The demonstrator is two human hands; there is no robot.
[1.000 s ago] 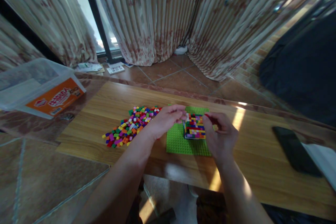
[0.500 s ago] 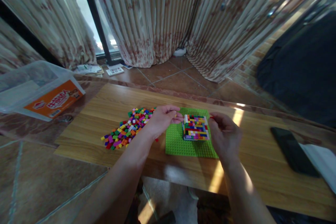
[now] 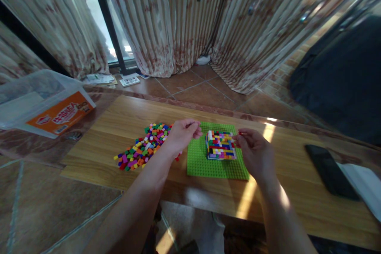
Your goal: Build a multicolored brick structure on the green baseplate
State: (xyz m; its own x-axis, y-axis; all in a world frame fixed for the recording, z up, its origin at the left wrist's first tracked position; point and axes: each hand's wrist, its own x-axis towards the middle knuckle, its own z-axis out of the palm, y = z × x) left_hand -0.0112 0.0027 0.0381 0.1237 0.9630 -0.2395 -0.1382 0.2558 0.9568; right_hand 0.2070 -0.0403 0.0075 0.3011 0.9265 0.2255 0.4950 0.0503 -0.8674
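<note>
A block of many coloured toy bricks (image 3: 220,145) stands on a green studded baseplate (image 3: 199,164). My left hand (image 3: 184,133) hovers over the baseplate's left edge, apart from the block. Its fingers are curled together, and what they hold, if anything, is too small to make out. At the block's right side, my right hand (image 3: 257,149) pinches a small red brick (image 3: 242,133) between thumb and fingers. Left of the baseplate lies a pile of loose bricks (image 3: 145,149) in mixed colours, partly hidden behind my left hand and forearm.
A clear plastic box (image 3: 56,83) with an orange label stands beyond the wooden table's (image 3: 104,166) left end. On the right side lie a dark phone (image 3: 330,170) and something white (image 3: 361,182). Striped curtains (image 3: 178,20) hang at the back.
My left hand has drawn slightly left, away from the block, and its spread fingers have curled in. My right hand stays beside the block with the red brick.
</note>
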